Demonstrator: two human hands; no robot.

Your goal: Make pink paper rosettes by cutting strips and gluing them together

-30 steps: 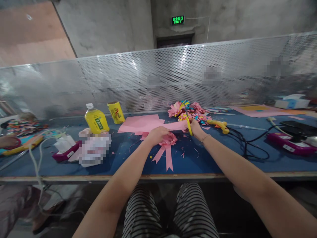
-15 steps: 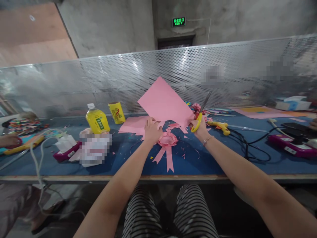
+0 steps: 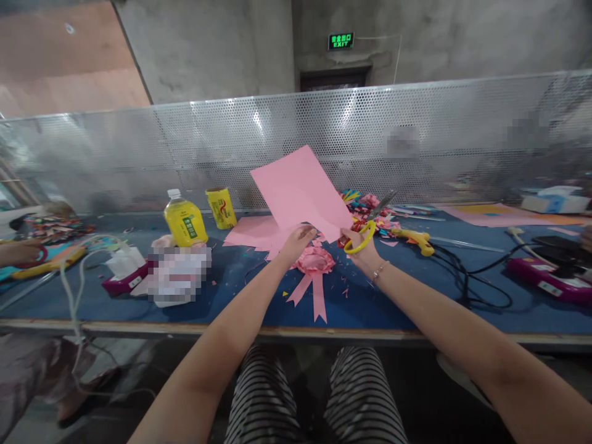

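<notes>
A large pink paper sheet is held up at a slant above the blue tabletop, with a curved cut in its lower edge. My right hand is closed, pinching the sheet's lower right corner. The same hand holds scissors with yellow handles, their blades pointing up and away to the right. My left hand has its fingers closed at the sheet's lower edge, beside the cut. Just below lies a pink paper rosette with two notched ribbon tails, partly covered by my left hand.
More pink paper lies behind my left hand. A yellow liquid bottle and yellow can stand left. On the right are a yellow glue gun, black cables and a purple power strip. Another person's hand is far left.
The pink sheet has turned, its left corner rising and shifting left. My left hand has slid right along the lower edge. The right hand has tilted the scissors lower and moved slightly left.
</notes>
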